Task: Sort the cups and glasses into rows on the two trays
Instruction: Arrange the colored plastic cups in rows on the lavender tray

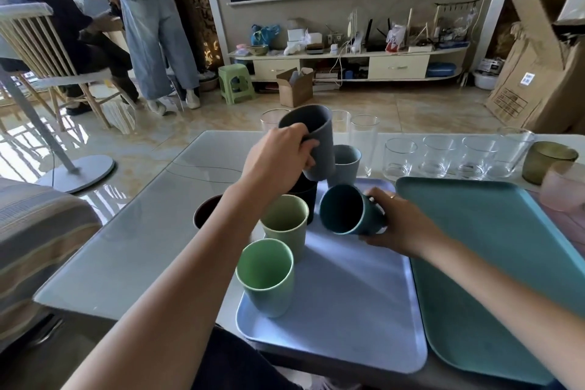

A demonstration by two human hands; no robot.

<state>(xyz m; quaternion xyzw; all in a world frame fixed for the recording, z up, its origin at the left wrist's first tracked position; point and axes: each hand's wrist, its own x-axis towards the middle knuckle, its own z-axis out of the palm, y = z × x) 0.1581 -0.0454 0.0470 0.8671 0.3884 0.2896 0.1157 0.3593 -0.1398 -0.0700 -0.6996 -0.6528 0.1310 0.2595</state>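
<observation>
There is one view only, from a wide-angle camera on the person's head. It looks forward and down over the tabletop [133, 250], close to both forearms, which enter from the bottom edge. The upper part faces the room behind, and straight lines bend near the edges.

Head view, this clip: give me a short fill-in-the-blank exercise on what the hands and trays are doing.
1. The left hand holds the grey cup ____ the table, lifted clear.
2. The right hand grips the ____ cup, tilted.
3. The two green cups stand on the ____ tray.
4. The teal tray holds ____ cups.

Missing words: above; dark teal; lavender; no
</observation>
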